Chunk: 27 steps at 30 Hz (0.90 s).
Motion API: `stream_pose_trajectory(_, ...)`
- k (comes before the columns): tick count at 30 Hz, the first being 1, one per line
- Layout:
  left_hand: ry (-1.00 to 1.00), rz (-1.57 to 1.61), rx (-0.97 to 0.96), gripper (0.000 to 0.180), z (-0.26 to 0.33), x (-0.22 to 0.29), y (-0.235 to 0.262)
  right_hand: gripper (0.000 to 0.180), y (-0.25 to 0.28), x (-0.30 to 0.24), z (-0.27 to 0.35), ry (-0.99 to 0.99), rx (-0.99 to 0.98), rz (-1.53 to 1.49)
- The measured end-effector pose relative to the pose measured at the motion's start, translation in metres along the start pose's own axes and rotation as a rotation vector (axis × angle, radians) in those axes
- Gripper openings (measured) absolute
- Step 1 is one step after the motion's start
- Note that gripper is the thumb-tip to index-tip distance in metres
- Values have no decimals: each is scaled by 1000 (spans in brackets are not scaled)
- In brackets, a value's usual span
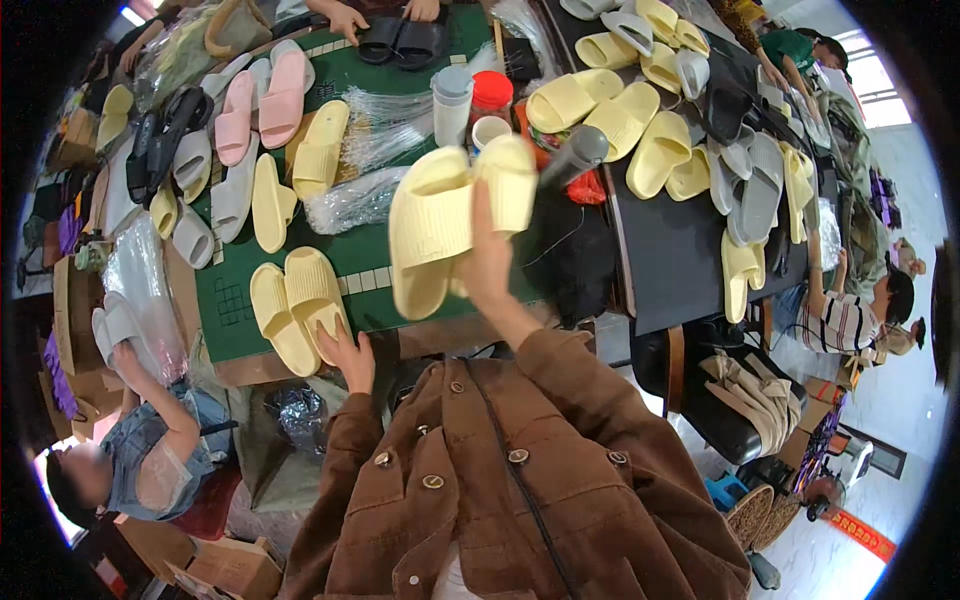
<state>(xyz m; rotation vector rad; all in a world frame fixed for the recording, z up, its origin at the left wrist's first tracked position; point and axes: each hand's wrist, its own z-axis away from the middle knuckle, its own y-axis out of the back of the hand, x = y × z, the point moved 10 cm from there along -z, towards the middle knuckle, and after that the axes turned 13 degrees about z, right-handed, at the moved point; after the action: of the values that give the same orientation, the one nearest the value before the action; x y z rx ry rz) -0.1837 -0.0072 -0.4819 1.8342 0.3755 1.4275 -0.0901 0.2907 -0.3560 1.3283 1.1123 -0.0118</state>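
Observation:
My right hand (487,262) is raised over the front of the table and grips a pair of pale yellow slide slippers (432,220), the second one (505,185) slightly blurred. Its fingers are partly hidden by the slippers. On the front left of the green table, another yellow pair (285,305) lies side by side, soles down. My left hand (347,358) is beside that pair, fingers apart, with the fingertips touching the heel of its right slipper.
Clear plastic bags (365,200), a grey-lidded tumbler (452,105) and a red-lidded jar (491,95) stand or lie farther back. Pink slippers (283,95) lie at left. A black table (660,270) at right carries yellow and grey slippers. Across the table, a co-worker's hands touch black slippers (400,42).

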Motion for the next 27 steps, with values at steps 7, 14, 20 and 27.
stream_pose_trajectory(7, 16, 293, -295, 51, 12, 37, -42, 86, -141, 76, 86, -125, -527, 53)
stream_pose_trajectory(14, -35, 183, -444, 64, 11, 36, -86, 72, -111, 65, 92, 251, -720, -70)
stream_pose_trajectory(20, -83, 36, -437, 70, 2, 33, -87, 53, -75, 134, 68, -115, -962, -14)
stream_pose_trajectory(27, -74, 42, -462, 66, 7, 38, -92, 55, -88, 144, 69, -98, -632, 189)
